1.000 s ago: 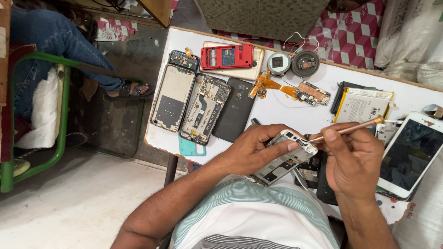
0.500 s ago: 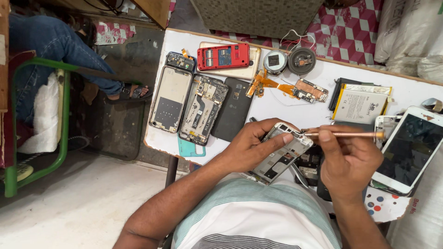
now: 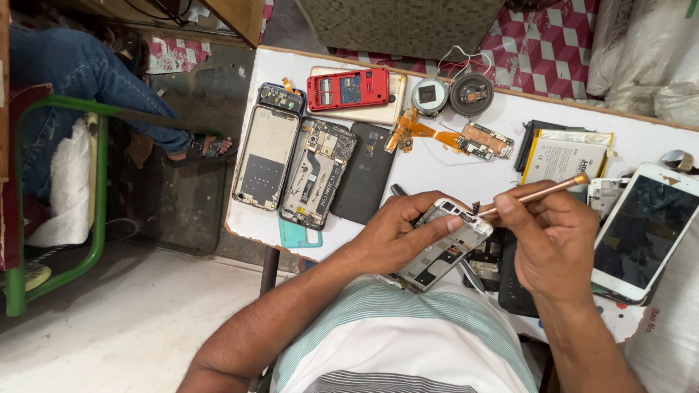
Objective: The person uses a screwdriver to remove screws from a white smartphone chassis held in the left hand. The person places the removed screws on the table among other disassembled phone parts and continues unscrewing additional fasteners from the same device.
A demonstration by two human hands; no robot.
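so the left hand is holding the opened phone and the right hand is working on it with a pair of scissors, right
Not quite. The left hand does hold the opened phone, but the right hand works on it with a thin copper-coloured screwdriver, not scissors. The head view shows its tip at the phone's top edge.

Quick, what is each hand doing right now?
Left hand: closed around an opened phone.
Right hand: closed on a thin copper-coloured tool, tip at the phone.

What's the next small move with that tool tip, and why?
Probably ease the tip of the copper-coloured tool down onto the top edge of the opened phone. The right hand holds the tool with its tip right beside that corner, and the left hand grips the phone.
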